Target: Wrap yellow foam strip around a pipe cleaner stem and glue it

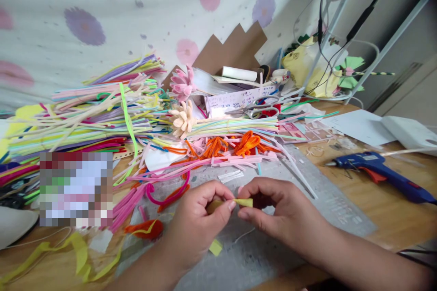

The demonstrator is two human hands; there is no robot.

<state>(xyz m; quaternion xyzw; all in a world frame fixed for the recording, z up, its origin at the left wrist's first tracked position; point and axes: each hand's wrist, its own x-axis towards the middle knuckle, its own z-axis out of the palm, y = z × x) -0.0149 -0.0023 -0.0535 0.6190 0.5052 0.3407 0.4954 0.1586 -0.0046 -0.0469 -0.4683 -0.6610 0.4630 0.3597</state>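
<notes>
Pinching: left hand (200,216) is holding yellow strip (246,202), grip closed, at 5 o'clock from view centre | right hand (290,209) is curving around 1 end, contact unclear | strip could be twisting if the 2 hands are pulling unevenly

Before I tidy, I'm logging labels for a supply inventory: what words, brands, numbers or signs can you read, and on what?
No text is clearly readable.
White paper at the back: rows of writing, too small and blurred to read.
Gray cutting mat: faint pale markings, too blurred.
Blue glue gun: no legible brand.
Yellow strip in the left hand: no lettering visible.
Pixelated patch: anything there is hidden.
</notes>
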